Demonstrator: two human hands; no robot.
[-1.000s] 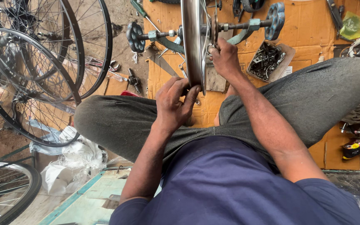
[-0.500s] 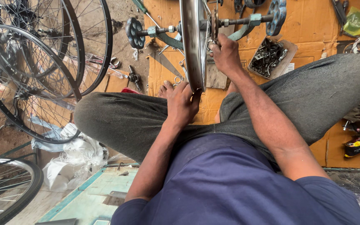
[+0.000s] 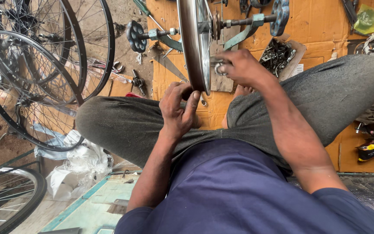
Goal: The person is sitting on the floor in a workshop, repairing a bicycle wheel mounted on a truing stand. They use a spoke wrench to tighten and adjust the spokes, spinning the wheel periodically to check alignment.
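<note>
A shiny metal bicycle wheel rim (image 3: 192, 43) stands edge-on in a green truing stand (image 3: 243, 34) on cardboard in front of me. My left hand (image 3: 179, 108) pinches the rim's near lower edge with fingers and thumb. My right hand (image 3: 239, 67) is on the right side of the wheel, closed on a small round metal tool (image 3: 220, 67) among the spokes. I sit cross-legged in grey trousers (image 3: 126, 125) and a blue shirt.
Several spoked wheels (image 3: 35, 73) with black rims lean at the left. A tray of small metal parts (image 3: 275, 54) lies behind my right hand. Hand tools lie on the cardboard (image 3: 317, 26). White plastic bags (image 3: 76, 167) sit by my left knee.
Both hands stay at the wheel. My left hand's fingers have shifted on the rim's lower edge, and my right hand has dropped slightly along the spokes.
</note>
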